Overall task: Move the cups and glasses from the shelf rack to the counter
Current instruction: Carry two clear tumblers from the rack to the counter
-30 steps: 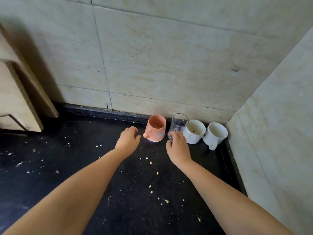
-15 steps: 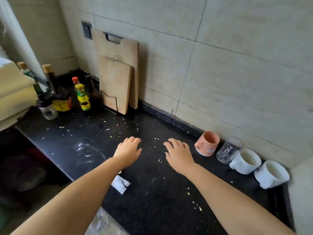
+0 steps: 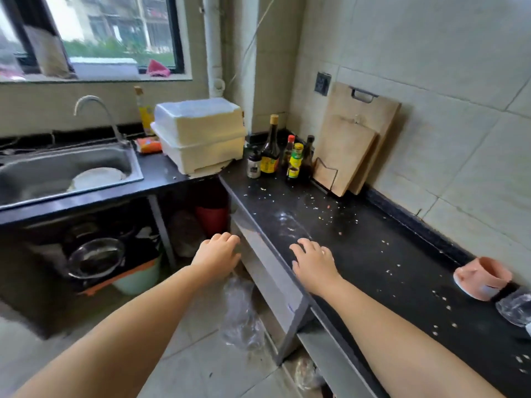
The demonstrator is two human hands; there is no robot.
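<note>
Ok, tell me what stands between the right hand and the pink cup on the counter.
Nothing visible does. The right hand is open above the counter. Between it and the pink cup, tipped on its side near the wall, lies only bare black surface scattered with crumbs.

I've let go of the clear drinking glass (image 3: 515,310) and the salmon-pink plastic cup (image 3: 484,278); both now sit far right on the speckled black stone counter (image 3: 373,254). My empty right hand (image 3: 313,261) has pulled back over the counter's front edge, my left hand (image 3: 218,254) past it over the floor.
</note>
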